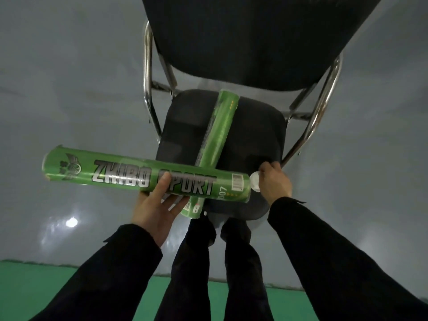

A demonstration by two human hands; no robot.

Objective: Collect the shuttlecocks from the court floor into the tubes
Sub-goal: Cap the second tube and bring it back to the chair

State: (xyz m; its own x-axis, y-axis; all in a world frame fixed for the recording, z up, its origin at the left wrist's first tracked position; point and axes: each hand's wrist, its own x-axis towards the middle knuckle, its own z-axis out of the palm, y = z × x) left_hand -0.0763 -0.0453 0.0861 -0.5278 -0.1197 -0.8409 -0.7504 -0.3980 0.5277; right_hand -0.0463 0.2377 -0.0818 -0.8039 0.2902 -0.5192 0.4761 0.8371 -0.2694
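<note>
At nine o'clock from the chair seat (pixel 250 126), I hold a green tube (pixel 143 173) level, its printed side up and its length running across my body. My left hand (pixel 157 210) cradles it from below, palm up, thumb curled over the lettering, the sleeve reaching in from seven o'clock. Beneath it a second green tube (pixel 216 133) lies on the seat, pointing from six o'clock toward twelve, crossing under the first. At the held tube's three o'clock end my right hand (pixel 275 183) has its fingers curled around something white (pixel 255 181) at the mouth; whether cap or shuttlecock I cannot tell. Both hands stay well apart.
</note>
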